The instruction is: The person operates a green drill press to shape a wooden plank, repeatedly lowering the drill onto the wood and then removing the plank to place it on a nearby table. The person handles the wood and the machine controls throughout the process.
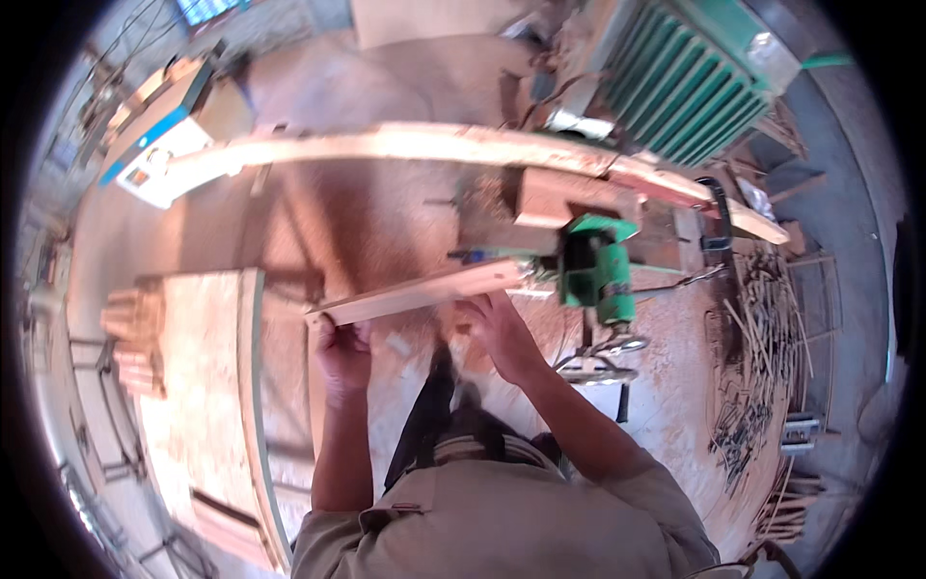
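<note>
A pale wooden board (424,294) lies slantwise before me, its right end against a green machine (598,265). My left hand (344,357) is closed on the board's left end, with the thumb and fingers around it. Farther right, my right hand (503,336) holds the near edge of the same board, close to the machine; its fingertips are partly hidden by the wood. What lies inside the machine where the board meets it cannot be made out.
A long timber beam (424,143) spans the space beyond the machine. On the left stands a wooden table (193,357) with a stack of wood blocks (135,343) beside it. Thin offcuts (762,338) are heaped at the right. A green slatted unit (685,82) stands behind.
</note>
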The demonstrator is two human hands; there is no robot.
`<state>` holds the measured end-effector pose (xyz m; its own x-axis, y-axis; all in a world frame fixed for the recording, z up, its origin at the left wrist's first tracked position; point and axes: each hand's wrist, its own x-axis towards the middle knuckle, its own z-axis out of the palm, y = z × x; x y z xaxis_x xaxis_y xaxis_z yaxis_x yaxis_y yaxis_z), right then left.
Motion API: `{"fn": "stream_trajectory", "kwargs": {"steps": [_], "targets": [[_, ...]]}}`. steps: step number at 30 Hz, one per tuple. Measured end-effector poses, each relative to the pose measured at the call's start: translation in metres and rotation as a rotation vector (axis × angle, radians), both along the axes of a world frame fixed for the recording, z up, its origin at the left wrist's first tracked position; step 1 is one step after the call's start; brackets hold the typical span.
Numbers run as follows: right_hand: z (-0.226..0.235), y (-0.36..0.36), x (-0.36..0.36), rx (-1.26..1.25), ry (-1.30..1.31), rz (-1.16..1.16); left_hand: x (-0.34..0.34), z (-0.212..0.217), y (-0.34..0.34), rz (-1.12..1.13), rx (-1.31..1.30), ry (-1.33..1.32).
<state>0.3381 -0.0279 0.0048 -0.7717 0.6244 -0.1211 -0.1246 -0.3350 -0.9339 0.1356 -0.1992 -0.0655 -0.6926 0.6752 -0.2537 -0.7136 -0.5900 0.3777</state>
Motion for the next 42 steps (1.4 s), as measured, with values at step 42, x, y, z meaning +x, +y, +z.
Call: {"fn": "stream_trajectory", "kwargs": {"steps": [42], "targets": [[-0.094,-0.292,-0.231,0.185,-0.66,0.433,-0.089,-0.069,-0.641,0.54,-2.471,-0.145]]}}
